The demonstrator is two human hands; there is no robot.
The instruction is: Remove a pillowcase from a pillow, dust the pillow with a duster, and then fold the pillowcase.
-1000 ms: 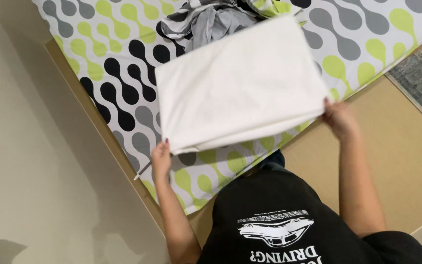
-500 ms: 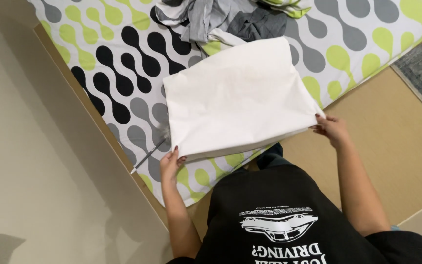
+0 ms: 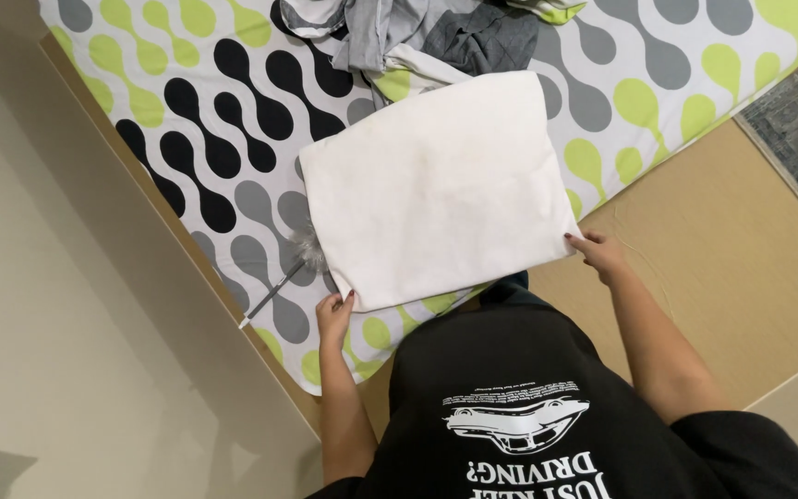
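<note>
The left hand (image 3: 333,317) and right hand (image 3: 596,253) each pinch a near corner of the white pillowcase (image 3: 436,189), fingers closed on the cloth, so it hangs spread flat between them and just above the patterned bedsheet (image 3: 214,102). Just beyond the left hand, a grey fluffy duster (image 3: 290,268) lies half under the fabric edge (its handle pokes toward the bed edge); the cloth could snag it and drag it off. Farther past both hands, a heap of grey clothes (image 3: 417,32) touches the far edge, where the pillowcase could catch and wrinkle.
</note>
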